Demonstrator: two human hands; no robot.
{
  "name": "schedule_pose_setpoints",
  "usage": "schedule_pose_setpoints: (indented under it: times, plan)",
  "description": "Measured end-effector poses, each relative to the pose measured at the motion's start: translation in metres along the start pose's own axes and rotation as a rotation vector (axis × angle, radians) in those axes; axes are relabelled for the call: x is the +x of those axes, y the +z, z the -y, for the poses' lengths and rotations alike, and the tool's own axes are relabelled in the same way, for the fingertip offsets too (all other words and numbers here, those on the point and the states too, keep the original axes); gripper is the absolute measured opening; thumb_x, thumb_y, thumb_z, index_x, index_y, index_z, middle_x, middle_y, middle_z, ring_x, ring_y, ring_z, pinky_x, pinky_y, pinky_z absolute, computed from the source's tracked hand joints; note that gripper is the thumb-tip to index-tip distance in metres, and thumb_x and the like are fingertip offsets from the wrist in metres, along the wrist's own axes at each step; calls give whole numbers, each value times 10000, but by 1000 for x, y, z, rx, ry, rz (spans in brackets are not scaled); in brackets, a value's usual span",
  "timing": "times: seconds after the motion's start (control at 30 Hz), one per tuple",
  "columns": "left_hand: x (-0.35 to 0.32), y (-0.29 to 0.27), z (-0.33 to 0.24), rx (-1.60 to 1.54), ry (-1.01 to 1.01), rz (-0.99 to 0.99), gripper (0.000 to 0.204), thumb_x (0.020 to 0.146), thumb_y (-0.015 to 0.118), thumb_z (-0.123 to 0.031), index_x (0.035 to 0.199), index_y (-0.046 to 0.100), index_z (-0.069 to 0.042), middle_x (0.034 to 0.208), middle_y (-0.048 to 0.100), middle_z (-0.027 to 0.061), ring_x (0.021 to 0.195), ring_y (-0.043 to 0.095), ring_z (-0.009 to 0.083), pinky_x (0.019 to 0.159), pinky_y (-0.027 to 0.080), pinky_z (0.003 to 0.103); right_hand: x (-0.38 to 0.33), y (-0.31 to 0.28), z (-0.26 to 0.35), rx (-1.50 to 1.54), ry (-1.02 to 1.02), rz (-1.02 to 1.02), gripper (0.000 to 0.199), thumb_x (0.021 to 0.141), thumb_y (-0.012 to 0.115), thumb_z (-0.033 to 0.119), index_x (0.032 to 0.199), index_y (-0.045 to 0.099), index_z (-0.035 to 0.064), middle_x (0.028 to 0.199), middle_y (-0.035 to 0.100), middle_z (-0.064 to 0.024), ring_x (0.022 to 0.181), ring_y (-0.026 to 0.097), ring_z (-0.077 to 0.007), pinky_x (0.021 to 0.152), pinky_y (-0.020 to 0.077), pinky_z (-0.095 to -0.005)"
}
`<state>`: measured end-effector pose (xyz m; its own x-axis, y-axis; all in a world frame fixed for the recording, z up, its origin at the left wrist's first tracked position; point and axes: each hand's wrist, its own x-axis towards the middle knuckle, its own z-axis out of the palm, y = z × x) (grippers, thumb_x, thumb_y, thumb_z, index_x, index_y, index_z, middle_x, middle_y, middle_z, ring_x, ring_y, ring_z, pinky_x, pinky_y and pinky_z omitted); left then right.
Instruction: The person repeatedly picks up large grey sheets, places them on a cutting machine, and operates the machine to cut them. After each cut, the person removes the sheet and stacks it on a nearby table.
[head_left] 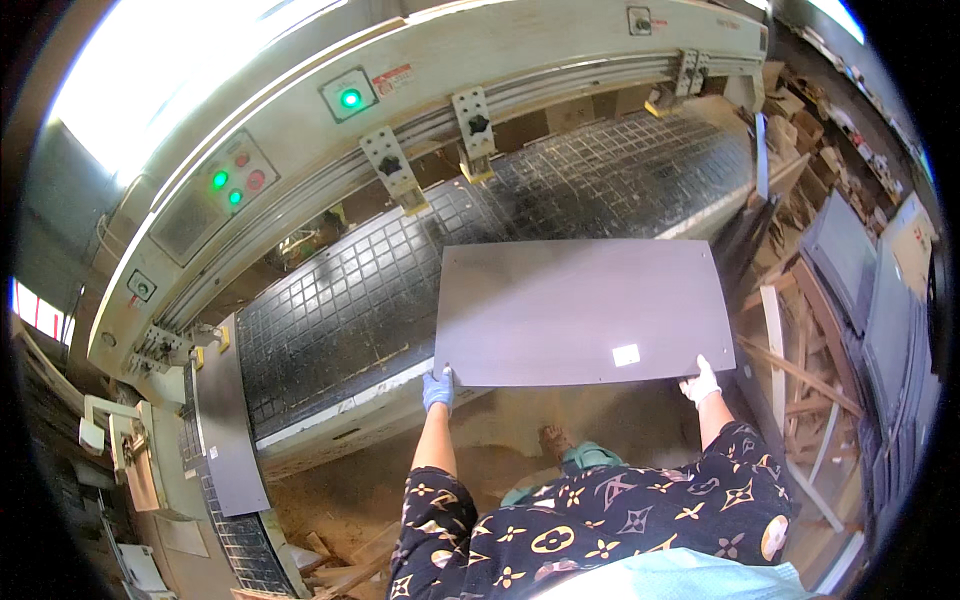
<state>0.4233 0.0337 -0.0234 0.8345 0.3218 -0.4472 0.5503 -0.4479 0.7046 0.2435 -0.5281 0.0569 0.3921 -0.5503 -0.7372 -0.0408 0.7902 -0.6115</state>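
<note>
I hold a large grey rectangular panel flat in front of me, over the near edge of a black gridded machine bed. My left hand, in a blue glove, grips the panel's near left corner. My right hand, in a white glove, grips its near right corner. A small white sticker sits near the panel's right front edge.
A cream machine gantry with green lights and clamps arches over the bed. Another grey panel lies at the left. Stacked panels and wooden offcuts crowd the right. Sawdust covers the floor.
</note>
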Motion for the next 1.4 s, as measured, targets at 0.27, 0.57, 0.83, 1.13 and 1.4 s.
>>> schedule_pose_setpoints:
  times: [0.27,0.57,0.83,1.13,1.4]
  plan:
    - [-129,19,75,-612,-284,239,497,793,556,-359,1119,398,-19,788,537,101,662,506,195,570,463,375,25,52,6,-411,151,63,353,789,551,342,1067,485,134,1037,489,-86,845,488,-235,687,400,-434]
    - [-293,116,172,-540,-170,632,401,819,452,-487,869,536,-98,770,519,45,630,485,167,517,423,327,-61,115,-164,-892,-55,492,333,766,583,194,1000,480,-18,995,534,-124,955,483,-237,852,382,-367]
    - [-221,35,101,-1237,-622,297,469,846,435,-417,1209,386,-124,1192,447,111,1089,433,270,873,405,457,-102,126,-140,-1260,-60,346,618,805,491,428,1173,414,-63,1155,481,-187,1067,459,-267,891,373,-382]
    - [-183,97,13,-1309,-697,229,449,797,547,-415,1130,445,-133,1132,468,105,988,474,301,795,466,424,28,234,-101,-1499,-188,341,653,824,407,500,1163,439,-57,1168,482,-169,1073,458,-262,916,340,-338]
    - [-189,108,-5,-1319,-777,209,469,804,530,-429,1148,432,-127,1124,482,99,973,487,277,759,479,412,32,250,-88,-1461,-170,389,629,809,430,503,1134,479,-34,1137,504,-165,1071,458,-261,911,342,-349]
